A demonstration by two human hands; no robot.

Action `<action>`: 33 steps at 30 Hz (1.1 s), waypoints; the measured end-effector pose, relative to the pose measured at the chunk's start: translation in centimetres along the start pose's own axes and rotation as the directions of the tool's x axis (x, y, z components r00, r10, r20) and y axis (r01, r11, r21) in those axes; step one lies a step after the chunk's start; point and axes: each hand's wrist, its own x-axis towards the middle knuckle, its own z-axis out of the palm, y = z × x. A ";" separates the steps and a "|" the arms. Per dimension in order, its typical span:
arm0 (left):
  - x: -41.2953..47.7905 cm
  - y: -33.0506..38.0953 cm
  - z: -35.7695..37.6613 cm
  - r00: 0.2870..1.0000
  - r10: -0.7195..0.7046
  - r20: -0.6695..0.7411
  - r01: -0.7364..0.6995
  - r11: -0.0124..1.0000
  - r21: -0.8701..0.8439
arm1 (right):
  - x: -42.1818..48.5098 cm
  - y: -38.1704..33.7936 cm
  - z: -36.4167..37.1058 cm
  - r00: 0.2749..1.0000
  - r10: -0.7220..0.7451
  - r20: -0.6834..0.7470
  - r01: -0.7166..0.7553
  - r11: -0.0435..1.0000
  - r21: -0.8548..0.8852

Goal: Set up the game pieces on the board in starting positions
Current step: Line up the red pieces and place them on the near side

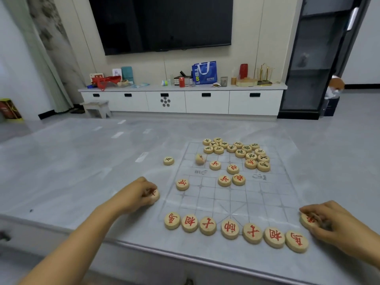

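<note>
A clear plastic board (207, 202) with a printed grid lies on the grey table. Several round wooden pieces with red characters form a row (230, 229) along its near edge. My left hand (135, 194) is closed on a red-marked piece (154, 195) just left of the board. My right hand (329, 221) holds another red-marked piece (307, 220) at the row's right end. Loose red pieces (224, 180) are scattered mid-board. A cluster of black-marked pieces (239, 150) crowds the far side. One black piece (168, 160) lies off the board to the left.
The grey table (82, 171) stretches wide to the left, its front edge close below the piece row. Beyond it stand a white cabinet (181, 101) with clutter on top, a wall-mounted TV (160, 21) and a small stool (96, 109).
</note>
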 end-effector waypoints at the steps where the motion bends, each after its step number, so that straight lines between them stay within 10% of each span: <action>1: -0.6 0.2 0.2 1.000 -0.012 0.005 0.012 0.999 -0.031 | -0.5 0.0 0.0 1.000 0.000 0.006 0.000 1.000 0.010; 21: -4.3 0.8 1.6 0.999 -0.049 0.023 0.054 0.929 -0.366 | -3.4 -0.1 0.5 0.994 0.024 -0.108 -0.020 0.999 0.035; 33: -3.9 1.9 2.3 0.993 -0.119 -0.021 0.111 0.966 -0.235 | -3.2 1.0 0.5 0.995 -0.014 -0.103 0.027 0.992 0.121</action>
